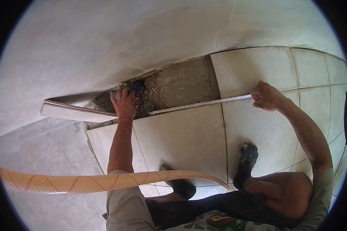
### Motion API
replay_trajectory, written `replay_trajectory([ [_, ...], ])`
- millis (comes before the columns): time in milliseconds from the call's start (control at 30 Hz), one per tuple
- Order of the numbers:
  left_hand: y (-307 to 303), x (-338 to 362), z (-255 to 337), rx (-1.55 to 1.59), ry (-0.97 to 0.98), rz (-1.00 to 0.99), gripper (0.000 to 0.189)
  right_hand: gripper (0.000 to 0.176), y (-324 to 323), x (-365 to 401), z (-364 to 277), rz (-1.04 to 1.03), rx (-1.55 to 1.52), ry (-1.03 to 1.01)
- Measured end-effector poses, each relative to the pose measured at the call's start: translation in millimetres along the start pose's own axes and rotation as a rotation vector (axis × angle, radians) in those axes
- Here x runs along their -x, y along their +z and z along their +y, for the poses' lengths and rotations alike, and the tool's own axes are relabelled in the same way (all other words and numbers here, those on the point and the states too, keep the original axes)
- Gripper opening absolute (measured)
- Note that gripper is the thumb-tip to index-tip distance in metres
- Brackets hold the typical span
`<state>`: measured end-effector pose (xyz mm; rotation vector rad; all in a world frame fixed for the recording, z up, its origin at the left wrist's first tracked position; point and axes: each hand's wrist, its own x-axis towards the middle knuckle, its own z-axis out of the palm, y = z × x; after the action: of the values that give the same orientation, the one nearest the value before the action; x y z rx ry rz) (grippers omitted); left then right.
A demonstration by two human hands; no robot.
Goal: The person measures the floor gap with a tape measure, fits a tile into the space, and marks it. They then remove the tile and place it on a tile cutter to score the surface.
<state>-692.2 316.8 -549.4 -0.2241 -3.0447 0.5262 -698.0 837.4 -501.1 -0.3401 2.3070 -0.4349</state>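
My left hand (125,104) reaches into the bare strip along the wall. Its fingers are bent around a small dark blue object (136,87), whose kind I cannot make out. My right hand (266,96) is closed on a tape measure (196,104) at its right end. The white tape with red marks stretches leftward from this fist along the tile edge. Its left end lies close to my left hand, at the rubble. Any tape case inside the right fist is hidden.
A pale tile piece (77,111) leans beside the wall (104,38). Loose rubble and grey mortar (183,82) fill the gap next to the laid floor tiles (177,138). A clear hose with red spiral lines (81,183) crosses before me. My dark shoes (246,163) stand on the tiles.
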Motion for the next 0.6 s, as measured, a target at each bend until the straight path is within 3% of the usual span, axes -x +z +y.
replay_trajectory([
  [300, -10.4, -2.0, 18.7, -0.118, -0.01, -0.221, 0.043, 0.018, -1.9, -1.2, 1.7, -0.01, -0.01, -0.011],
  [600, -3.9, -8.1, 25.0, 0.022, -0.167, -0.176, 0.026, 0.018, -3.2, -0.4, -0.7, -0.006, -0.016, -0.013],
])
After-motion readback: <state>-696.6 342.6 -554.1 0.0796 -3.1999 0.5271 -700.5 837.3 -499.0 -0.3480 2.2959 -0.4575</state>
